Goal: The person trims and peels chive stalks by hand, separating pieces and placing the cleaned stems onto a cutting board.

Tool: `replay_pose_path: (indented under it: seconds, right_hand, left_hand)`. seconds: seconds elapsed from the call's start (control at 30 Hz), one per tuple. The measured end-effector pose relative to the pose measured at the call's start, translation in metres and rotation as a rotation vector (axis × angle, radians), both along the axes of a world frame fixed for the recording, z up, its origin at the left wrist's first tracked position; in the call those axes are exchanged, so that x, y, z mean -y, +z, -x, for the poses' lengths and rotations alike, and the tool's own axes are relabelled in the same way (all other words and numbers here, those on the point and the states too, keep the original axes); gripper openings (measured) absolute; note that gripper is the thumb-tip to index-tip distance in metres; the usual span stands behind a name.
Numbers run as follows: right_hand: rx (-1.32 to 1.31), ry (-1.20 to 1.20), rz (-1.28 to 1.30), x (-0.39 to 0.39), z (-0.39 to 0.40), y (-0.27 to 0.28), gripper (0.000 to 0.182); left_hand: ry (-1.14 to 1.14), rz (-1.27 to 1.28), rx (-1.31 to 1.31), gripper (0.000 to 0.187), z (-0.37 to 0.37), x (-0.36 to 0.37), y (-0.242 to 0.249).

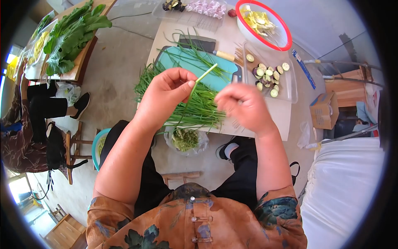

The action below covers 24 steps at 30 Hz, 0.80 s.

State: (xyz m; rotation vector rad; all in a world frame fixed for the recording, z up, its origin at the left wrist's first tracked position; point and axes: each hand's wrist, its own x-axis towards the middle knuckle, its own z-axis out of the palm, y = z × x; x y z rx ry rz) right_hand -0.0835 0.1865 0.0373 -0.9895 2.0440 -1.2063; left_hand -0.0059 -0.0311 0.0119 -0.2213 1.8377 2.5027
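My left hand is closed, pinching a single chive stalk between thumb and fingers; its pale end points up and to the right. My right hand hovers to the right, apart from the stalk, its fingers curled and smeared by motion. Whether it holds anything I cannot make out. Below both hands lies a big pile of green chives along the near edge of the table. More chives spread over the teal cutting board, where a cleaver with a wooden handle rests at the far side.
A clear tray of sliced eggplant and a red-rimmed bowl stand at the right. Thin skewers lie beside the cleaver. Under the table edge is a plastic bag of trimmings. Another person sits at the left, near leafy greens.
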Motion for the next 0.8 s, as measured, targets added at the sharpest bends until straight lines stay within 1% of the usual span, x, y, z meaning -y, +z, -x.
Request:
replay_pose_path:
  seconds: [0.03, 0.07, 0.13, 0.17, 0.2, 0.27, 0.3, 0.33, 0.37, 0.4, 0.47, 0.5, 0.53, 0.6, 0.63, 0.7, 0.73, 0.8]
  right_hand:
    - [-0.084, -0.219, 0.328, -0.003, 0.0, 0.004, 0.02]
    - [-0.089, -0.225, 0.33, 0.001, -0.001, 0.009, 0.02]
    - [-0.407, -0.37, 0.439, 0.015, -0.003, 0.017, 0.017]
    - [-0.517, -0.341, 0.381, 0.015, 0.0, 0.011, 0.015]
    - [-0.52, -0.346, 0.381, 0.011, 0.003, 0.012, 0.015]
    - [-0.537, -0.106, 0.144, -0.001, 0.01, 0.017, 0.014]
    - [-0.539, -0.105, 0.146, -0.006, 0.013, 0.022, 0.014]
    - [-0.509, -0.082, 0.039, -0.011, 0.016, 0.028, 0.013]
    - [-0.479, -0.059, -0.066, -0.015, 0.019, 0.032, 0.013]
    - [-0.482, -0.054, -0.063, -0.022, 0.024, 0.032, 0.013]
    - [-0.402, -0.042, -0.267, -0.034, 0.033, 0.026, 0.016]
    - [-0.33, -0.106, -0.327, -0.034, 0.033, 0.024, 0.017]
    - [-0.334, -0.108, -0.326, -0.032, 0.035, 0.022, 0.017]
    - [-0.403, -0.128, -0.387, -0.02, 0.035, 0.019, 0.016]
    - [-0.407, -0.13, -0.386, -0.011, 0.033, 0.02, 0.016]
    - [-0.079, -0.462, 0.182, 0.008, 0.028, 0.02, 0.016]
    - [-0.08, -0.459, 0.184, 0.016, 0.028, 0.02, 0.016]
    - [0.038, -0.684, 0.766, 0.03, 0.031, 0.019, 0.017]
  left_hand:
    - [-0.026, -0.015, 0.004, 0.009, 0.0, -0.001, 0.0]
    - [-0.032, -0.014, 0.0, 0.009, 0.0, -0.003, -0.002]
    - [-0.128, 0.007, 0.042, 0.01, 0.001, -0.005, -0.006]
    - [-0.185, 0.008, 0.066, 0.011, 0.0, -0.006, -0.003]
    - [-0.191, 0.01, 0.063, 0.011, 0.0, -0.008, -0.004]
    - [-0.245, 0.0, 0.091, 0.014, -0.001, -0.01, -0.006]
    - [-0.193, 0.025, 0.095, 0.019, -0.002, -0.015, 0.0]
    - [-0.19, 0.026, 0.092, 0.019, 0.0, -0.016, -0.002]
    - [-0.086, 0.137, 0.046, 0.02, 0.001, -0.017, -0.006]
    - [0.02, 0.248, 0.0, 0.02, 0.001, -0.017, -0.009]
    - [-0.004, 0.302, 0.023, 0.02, 0.0, -0.012, -0.01]
    - [-0.033, 0.354, 0.048, 0.019, 0.0, -0.01, -0.01]
    - [-0.034, 0.356, 0.043, 0.019, -0.001, -0.008, -0.008]
    - [-0.656, 0.193, -0.07, 0.022, -0.007, -0.007, -0.001]
    - [-0.656, 0.196, -0.074, 0.022, -0.009, -0.01, 0.003]
    - [-1.106, 0.334, -0.043, 0.029, -0.012, -0.02, 0.009]
    - [-1.103, 0.337, -0.043, 0.029, -0.013, -0.024, 0.007]
    - [-1.11, 0.523, -0.122, 0.038, -0.015, -0.031, -0.003]
